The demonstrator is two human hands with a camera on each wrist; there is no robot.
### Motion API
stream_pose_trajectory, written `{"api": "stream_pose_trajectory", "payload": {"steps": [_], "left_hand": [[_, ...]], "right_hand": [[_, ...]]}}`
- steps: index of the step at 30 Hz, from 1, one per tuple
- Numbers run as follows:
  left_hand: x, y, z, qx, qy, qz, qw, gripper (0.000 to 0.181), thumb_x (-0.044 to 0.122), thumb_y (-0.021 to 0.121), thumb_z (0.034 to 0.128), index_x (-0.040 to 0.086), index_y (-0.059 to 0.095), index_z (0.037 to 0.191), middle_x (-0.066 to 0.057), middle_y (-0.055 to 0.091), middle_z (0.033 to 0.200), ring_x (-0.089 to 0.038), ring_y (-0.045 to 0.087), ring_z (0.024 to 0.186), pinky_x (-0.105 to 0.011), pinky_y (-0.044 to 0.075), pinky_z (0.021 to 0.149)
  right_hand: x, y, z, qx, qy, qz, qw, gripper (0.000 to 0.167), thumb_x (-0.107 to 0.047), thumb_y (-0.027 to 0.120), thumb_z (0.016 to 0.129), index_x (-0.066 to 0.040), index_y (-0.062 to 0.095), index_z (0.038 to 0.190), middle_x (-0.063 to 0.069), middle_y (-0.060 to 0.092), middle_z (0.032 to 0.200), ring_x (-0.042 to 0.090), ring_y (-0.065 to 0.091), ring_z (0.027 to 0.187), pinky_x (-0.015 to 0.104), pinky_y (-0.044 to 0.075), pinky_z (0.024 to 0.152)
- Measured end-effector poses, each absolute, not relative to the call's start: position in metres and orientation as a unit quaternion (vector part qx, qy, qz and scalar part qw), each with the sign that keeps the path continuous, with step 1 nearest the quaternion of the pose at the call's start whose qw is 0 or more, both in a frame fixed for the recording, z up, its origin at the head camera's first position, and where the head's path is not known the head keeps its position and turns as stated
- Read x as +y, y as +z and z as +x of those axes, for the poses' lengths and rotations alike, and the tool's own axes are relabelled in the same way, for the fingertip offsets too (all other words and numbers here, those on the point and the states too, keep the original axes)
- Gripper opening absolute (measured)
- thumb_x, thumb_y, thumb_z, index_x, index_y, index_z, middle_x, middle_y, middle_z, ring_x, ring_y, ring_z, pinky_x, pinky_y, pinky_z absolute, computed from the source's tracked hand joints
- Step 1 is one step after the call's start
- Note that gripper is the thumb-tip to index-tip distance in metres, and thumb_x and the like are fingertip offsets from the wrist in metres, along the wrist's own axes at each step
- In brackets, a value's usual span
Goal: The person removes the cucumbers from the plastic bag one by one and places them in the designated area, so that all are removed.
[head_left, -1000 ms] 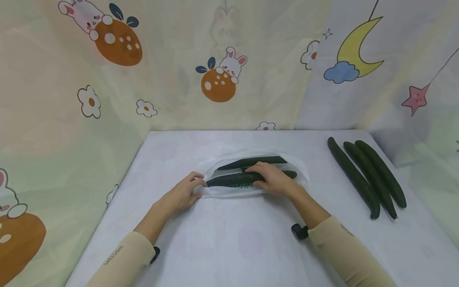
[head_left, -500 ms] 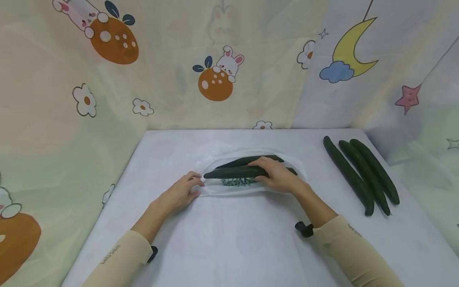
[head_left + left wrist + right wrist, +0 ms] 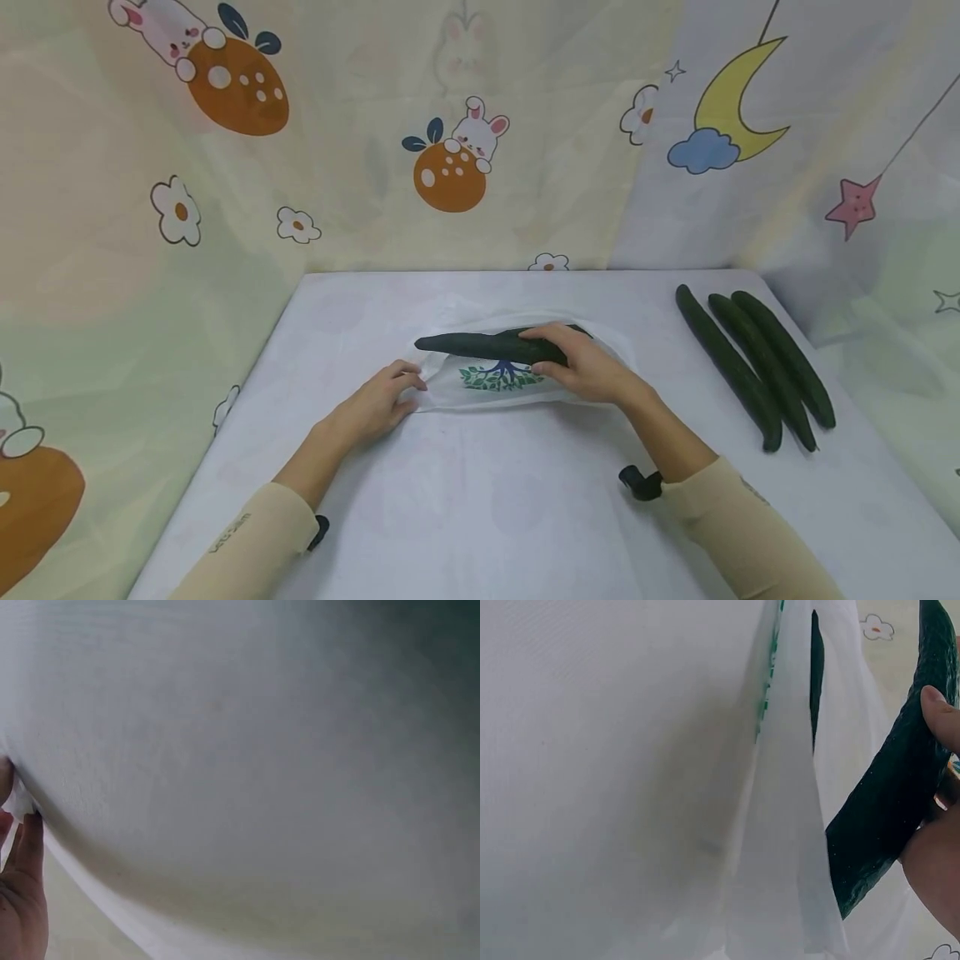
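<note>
My right hand grips a dark green cucumber by its right part, thumb on the near side. The cucumber lies across the mouth of a white plastic bag, its left end above the left rim. In the right wrist view the held cucumber is raised, its lower end partly behind the bag's edge. A second cucumber shows inside the bag, mostly hidden in the head view. My left hand pinches the bag's left edge, with white film between thumb and fingers in the left wrist view.
Three more cucumbers lie side by side at the table's right. A tree print with green leaves and a blue trunk shows on the bag. The white-covered table backs onto a patterned curtain.
The right hand has lifted the near cucumber up out of the bag's opening and shifted it left and away, uncovering the tree print. The left hand has stayed at the bag's edge.
</note>
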State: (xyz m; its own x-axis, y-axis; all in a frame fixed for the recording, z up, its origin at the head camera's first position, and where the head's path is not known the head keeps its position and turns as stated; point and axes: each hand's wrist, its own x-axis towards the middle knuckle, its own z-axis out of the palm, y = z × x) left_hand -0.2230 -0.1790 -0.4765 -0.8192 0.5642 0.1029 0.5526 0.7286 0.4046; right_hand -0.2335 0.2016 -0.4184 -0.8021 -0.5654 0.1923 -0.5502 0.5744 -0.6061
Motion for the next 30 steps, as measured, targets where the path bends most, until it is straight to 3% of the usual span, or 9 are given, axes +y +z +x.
{"api": "stream_pose_trajectory", "payload": {"steps": [7,16,22,30], "left_hand": [[-0.180,-0.476,-0.223,0.930,0.207,0.303,0.003,0.026,0.004,0.074,0.0929,0.013,0.069,0.117,-0.012,0.056,0.140,-0.035,0.055,0.131,-0.052,0.043,0.112],[-0.178,-0.477,-0.222,0.934,0.208,0.290,0.022,0.025,0.006,0.072,0.0947,0.015,0.068,0.118,-0.010,0.055,0.141,-0.034,0.054,0.132,-0.051,0.042,0.114],[-0.177,-0.477,-0.223,0.933,0.205,0.295,0.013,0.025,0.006,0.073,0.0939,0.015,0.068,0.117,-0.011,0.055,0.140,-0.033,0.055,0.131,-0.051,0.043,0.113],[-0.178,-0.475,-0.223,0.934,0.200,0.295,0.024,0.025,0.007,0.073,0.0948,0.015,0.068,0.118,-0.010,0.055,0.141,-0.033,0.054,0.132,-0.051,0.043,0.113]], "right_hand": [[0.208,-0.403,-0.230,0.875,-0.355,-0.329,-0.001,0.051,-0.017,0.072,0.098,-0.017,0.054,0.145,0.005,0.058,0.143,0.026,0.055,0.131,0.051,0.044,0.112],[0.217,-0.389,-0.227,0.848,-0.435,-0.301,0.023,0.050,-0.019,0.071,0.098,-0.019,0.053,0.145,0.005,0.061,0.139,0.025,0.060,0.121,0.051,0.050,0.105],[0.219,-0.385,-0.226,0.847,-0.437,-0.301,0.014,0.051,-0.020,0.070,0.099,-0.018,0.053,0.146,0.006,0.059,0.142,0.025,0.060,0.121,0.048,0.050,0.105],[0.223,-0.381,-0.223,0.836,-0.467,-0.288,0.003,0.052,-0.014,0.069,0.099,-0.013,0.050,0.148,0.009,0.059,0.140,0.026,0.061,0.120,0.027,0.051,0.101]]}}
